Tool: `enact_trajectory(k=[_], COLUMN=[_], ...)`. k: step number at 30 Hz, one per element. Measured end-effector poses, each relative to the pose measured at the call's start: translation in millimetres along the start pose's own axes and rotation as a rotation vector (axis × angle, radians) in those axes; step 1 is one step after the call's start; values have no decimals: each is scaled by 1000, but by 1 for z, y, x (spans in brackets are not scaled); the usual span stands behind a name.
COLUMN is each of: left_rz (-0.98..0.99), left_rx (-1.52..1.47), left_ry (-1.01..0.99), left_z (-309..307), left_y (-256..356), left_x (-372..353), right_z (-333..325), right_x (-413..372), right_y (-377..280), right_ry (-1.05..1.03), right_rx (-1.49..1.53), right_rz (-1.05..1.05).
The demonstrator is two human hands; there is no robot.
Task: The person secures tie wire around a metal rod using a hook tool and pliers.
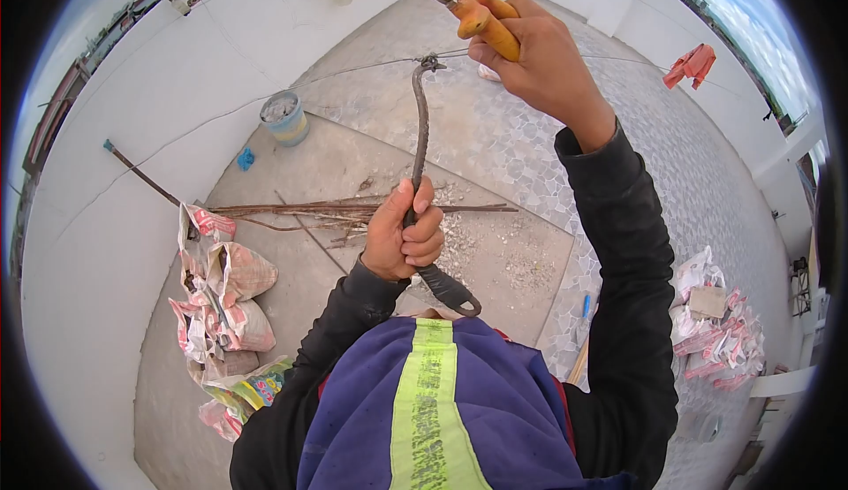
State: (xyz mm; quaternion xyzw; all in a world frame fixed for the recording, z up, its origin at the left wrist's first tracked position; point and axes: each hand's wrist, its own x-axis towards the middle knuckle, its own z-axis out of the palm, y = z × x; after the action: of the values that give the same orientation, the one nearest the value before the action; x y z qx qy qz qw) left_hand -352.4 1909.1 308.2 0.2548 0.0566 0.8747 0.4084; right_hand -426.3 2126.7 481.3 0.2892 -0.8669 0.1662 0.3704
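My left hand [406, 232] is wrapped around a dark ribbed steel bar [420, 128], held upright, with a bent tip at the top and a wider wrapped handle with a loop at the bottom. The bar's tip overlaps a small knot of wire [429, 60] on a thin line strung across the view. Higher up to the right, my right hand [552, 66] is closed on the orange handles of a pair of pliers [481, 17]. Their metal jaws point to the upper left, apart from the bar.
Thin rusty rods [309, 210] lie on the concrete among rubble [468, 251]. Filled sacks [243, 273] stand at the left wall, more sacks [715, 331] at the right. A bucket [283, 119] is further off. Orange cloth [691, 66] hangs on the line.
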Motion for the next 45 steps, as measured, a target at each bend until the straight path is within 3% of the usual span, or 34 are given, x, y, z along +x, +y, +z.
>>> enact_trajectory(k=[1,4,9,12,16,18,19,21,22,27,31,33,35,41,43,45], left_rz=[82,107,137,163,165,159,165,152,135,72,12,19,29,90,110,123], left_rx=[191,279,406,442,477,460,452,437,425,348,256,241,231,280,201,208], left_ry=[205,373,453,454,445,407,372,354,342,333,285,284,282,259,273,242], left_z=[8,29,45,49,51,45,42,39,38,37,40,41,42,38,30,24], left_y=[-4,-10,-14,-12,-9,-9,-8,-6,-5,-7,-5,-2,1,-2,-6,-4], left_x=[-4,-6,-3,1,2,2,4,5,4,0,-3,1,3,13,13,12], right_z=[-2,-9,-24,-49,-35,-20,-9,17,32,112,143,125,108,31,10,-6], right_x=[0,2,4,11,-10,-29,-38,-56,-62,-64,-55,-62,-74,-143,-154,-154], right_y=[0,-4,-21,-60,-47,-52,-52,-56,-58,-83,-79,-75,-72,-50,-39,-30], right_ry=[1,-61,117,-46,53,149,147,271,277,563,625,530,482,105,-156,-146], right_rx=[-4,-54,-313,-73,-261,90,82,654,652,1339,1305,1250,828,831,560,653], right_rz=[2,50,-217,-75,-109,128,131,493,499,725,626,673,575,638,633,600])
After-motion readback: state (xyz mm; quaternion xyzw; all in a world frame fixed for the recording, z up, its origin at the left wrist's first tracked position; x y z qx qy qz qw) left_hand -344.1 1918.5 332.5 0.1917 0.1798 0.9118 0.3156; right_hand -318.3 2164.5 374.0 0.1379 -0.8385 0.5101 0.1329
